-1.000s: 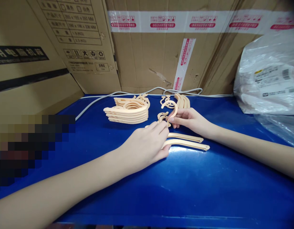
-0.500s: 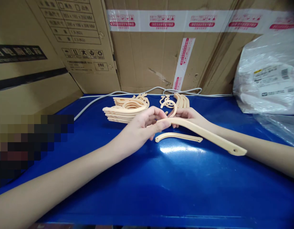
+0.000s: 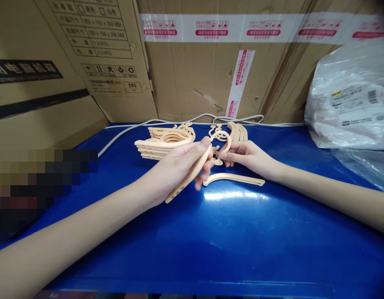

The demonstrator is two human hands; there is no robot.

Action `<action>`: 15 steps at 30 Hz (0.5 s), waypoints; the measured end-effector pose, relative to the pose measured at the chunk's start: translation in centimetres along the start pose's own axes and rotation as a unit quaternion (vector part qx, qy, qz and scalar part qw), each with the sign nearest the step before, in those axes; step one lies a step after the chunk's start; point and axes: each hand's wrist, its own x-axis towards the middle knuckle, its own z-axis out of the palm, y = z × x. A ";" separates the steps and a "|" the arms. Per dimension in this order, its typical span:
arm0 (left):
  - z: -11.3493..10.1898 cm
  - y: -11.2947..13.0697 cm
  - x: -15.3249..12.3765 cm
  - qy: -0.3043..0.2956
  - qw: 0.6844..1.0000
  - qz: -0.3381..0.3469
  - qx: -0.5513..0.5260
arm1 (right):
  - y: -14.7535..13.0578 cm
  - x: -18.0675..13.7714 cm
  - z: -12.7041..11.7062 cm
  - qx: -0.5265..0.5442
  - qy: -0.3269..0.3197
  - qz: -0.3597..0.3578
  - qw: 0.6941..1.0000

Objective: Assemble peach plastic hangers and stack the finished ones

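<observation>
A cream curved hanger arm (image 3: 192, 176) is gripped in my left hand (image 3: 182, 160), its slotted end slanting down toward me. My right hand (image 3: 242, 155) pinches a cream hanger hook (image 3: 228, 143) by its lower end, the curve standing upright. The two pieces are close together; whether they touch is hidden by my left fingers. On the table just in front lies another curved hanger arm (image 3: 234, 178), flat and grooved. Left of my hands is a stack of cream hangers (image 3: 161, 145). Behind the hook lie more loose hooks (image 3: 218, 131) and several hanger arms (image 3: 237, 131).
The table is covered in shiny blue (image 3: 242, 241). A white cable (image 3: 132, 125) runs along its back edge. Cardboard boxes (image 3: 192, 74) wall off the back and left. A clear plastic bag (image 3: 348, 95) with a label sits at the back right.
My left hand has turned the hanger arm from pointing right to pointing down and left toward me. The right hand stays nearly in place with the hook.
</observation>
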 end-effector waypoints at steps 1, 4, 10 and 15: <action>0.0 0.0 -0.1 -0.007 0.999 -0.003 0.034 | -0.1 0.0 0.0 0.002 0.001 0.000 1.000; 0.0 -0.2 -0.4 -0.029 0.969 0.058 0.239 | -0.2 0.0 0.1 0.009 0.008 0.000 1.000; 0.3 -0.7 -1.1 -0.003 0.765 0.113 0.635 | -0.2 0.0 0.2 0.007 0.027 0.008 1.000; 0.4 -0.9 -0.9 -0.003 0.704 0.092 0.704 | -0.3 0.0 0.1 0.004 0.016 0.005 1.000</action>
